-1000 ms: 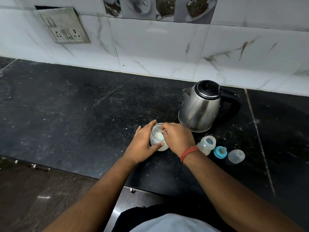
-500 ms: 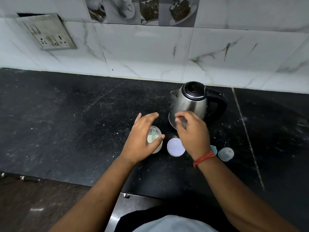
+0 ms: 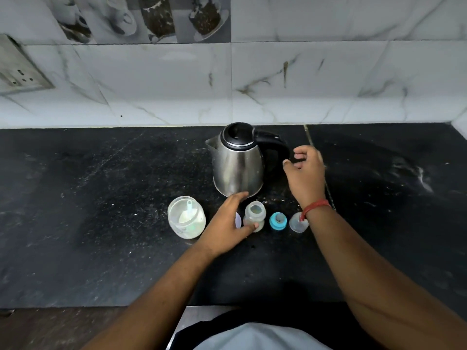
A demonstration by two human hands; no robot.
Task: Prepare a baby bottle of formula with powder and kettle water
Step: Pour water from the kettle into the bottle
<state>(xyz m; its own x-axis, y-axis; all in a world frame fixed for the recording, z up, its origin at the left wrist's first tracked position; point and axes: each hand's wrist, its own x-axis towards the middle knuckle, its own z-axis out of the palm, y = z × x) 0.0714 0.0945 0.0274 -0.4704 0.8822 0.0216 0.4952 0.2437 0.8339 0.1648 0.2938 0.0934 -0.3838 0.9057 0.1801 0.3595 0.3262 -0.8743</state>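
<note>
Table [image 3: 101, 210]: black polished stone, speckled and dusty, hard and flat; everything I need stands near its middle, below a white marbled tile wall.
Kettle [image 3: 237, 168]: the largest thing, upright at the back of the group. Brushed steel body, rounded and smooth, black lid, black plastic loop handle on its right, spout on its left. I judge it heavy if filled, and the steel possibly hot and slippery, so the handle is the only sensible place to take it.
Right hand [image 3: 307, 170]: just beside the kettle handle, fingers loosely curled and apart, holding nothing; a red thread circles the wrist.
Left hand [image 3: 227, 221]: fingers relaxed, thumb touching the bottle's base; I cannot tell whether it grips.
Powder jar [image 3: 186, 218]: clear rounded jar, lid off, pale powder and a small scoop inside. Probably light; I cannot tell glass from plastic.
Baby bottle [image 3: 254, 215]: small, translucent, open-mouthed, upright in front of the kettle. Likely light and easily tipped; best steadied around its body while pouring.
Blue ring [image 3: 277, 221]: small collar, right of the bottle.
Clear cap [image 3: 297, 224]: small dome, rightmost, partly behind my wrist.
</note>
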